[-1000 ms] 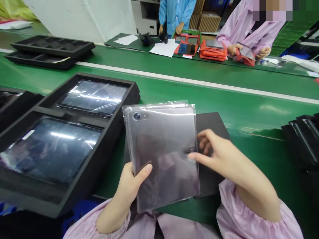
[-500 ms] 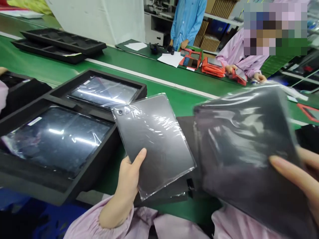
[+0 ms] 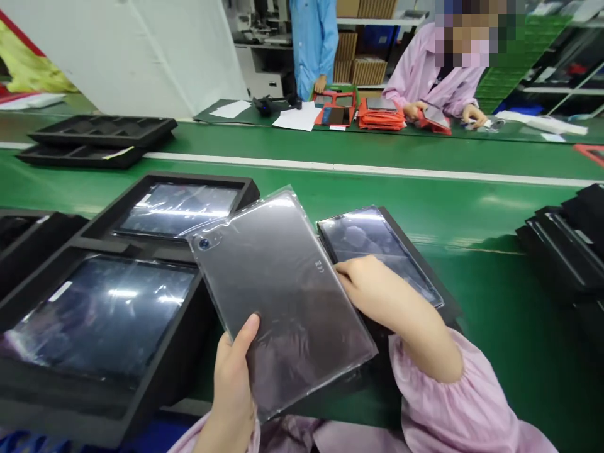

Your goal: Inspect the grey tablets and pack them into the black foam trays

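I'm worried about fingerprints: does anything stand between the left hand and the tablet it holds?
Yes, a clear film: it covers the back of the tablet, and the left hand has its thumb on that film. Nothing else visible comes between them.

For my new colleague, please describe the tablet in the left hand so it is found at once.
On the green work surface, find the black tray at the left. Right of it, the left hand holds the tablet in clear film. Unlike the screen-up tablets around it, this one shows a grey back with a camera near one corner.
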Tool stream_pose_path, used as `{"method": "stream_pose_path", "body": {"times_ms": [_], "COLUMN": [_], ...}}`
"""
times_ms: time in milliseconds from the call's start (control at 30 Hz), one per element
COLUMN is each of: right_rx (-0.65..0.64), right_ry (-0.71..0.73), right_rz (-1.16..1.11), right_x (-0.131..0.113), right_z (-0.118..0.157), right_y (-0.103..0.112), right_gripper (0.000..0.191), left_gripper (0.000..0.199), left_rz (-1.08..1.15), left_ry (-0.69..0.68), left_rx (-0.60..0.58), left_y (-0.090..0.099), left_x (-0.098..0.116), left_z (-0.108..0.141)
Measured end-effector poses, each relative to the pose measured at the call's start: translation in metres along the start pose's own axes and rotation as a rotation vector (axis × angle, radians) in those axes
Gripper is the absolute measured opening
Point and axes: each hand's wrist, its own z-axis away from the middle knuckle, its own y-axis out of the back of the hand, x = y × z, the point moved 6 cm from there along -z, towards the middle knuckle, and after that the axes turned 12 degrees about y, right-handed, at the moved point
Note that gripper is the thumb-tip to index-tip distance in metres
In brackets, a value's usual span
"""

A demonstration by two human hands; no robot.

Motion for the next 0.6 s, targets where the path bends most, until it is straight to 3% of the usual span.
{"method": "stream_pose_path", "body": {"times_ms": [100,167,300,400,467,500,600], "right_rx": [0.297,0.46,0.592,0.639,0.591,0.482,-0.017], "right_ry": [0.081,0.091,0.034,0.033,0.121,0.198,0.449], "right_rz": [-0.171,-0.257,-0.12,-0.012,-0.017,-0.047,-0.184], "right_x": [-0.002,0.001,0.007,0.002,-0.011,-0.021,-0.049], "right_z": [0.008,0.018,0.022,0.022,0.028,0.031,0.058], "right_y": [0.019,0.03,0.037,0.041,0.044,0.04,0.014], "right_gripper": [0.038,0.035,0.008,0.009,0.015,0.017,0.023], "left_gripper": [0.048,0.048,0.037,0.024,0.021,0.021,0.021], "left_rz": [-0.124,-0.214,-0.353,-0.374,-0.371,-0.373,-0.382], "left_ry": [0.0,0.005,-0.096,-0.179,-0.204,-0.212,-0.213], "left_rx": [-0.073,-0.13,-0.2,-0.2,-0.2,-0.202,-0.193], "left_y": [0.003,0.004,-0.001,-0.007,-0.01,-0.012,-0.013], "left_x": [-0.004,-0.007,-0.004,0.0,0.002,0.002,0.004], "left_z": [-0.008,-0.012,-0.006,0.004,0.009,0.01,0.01]}}
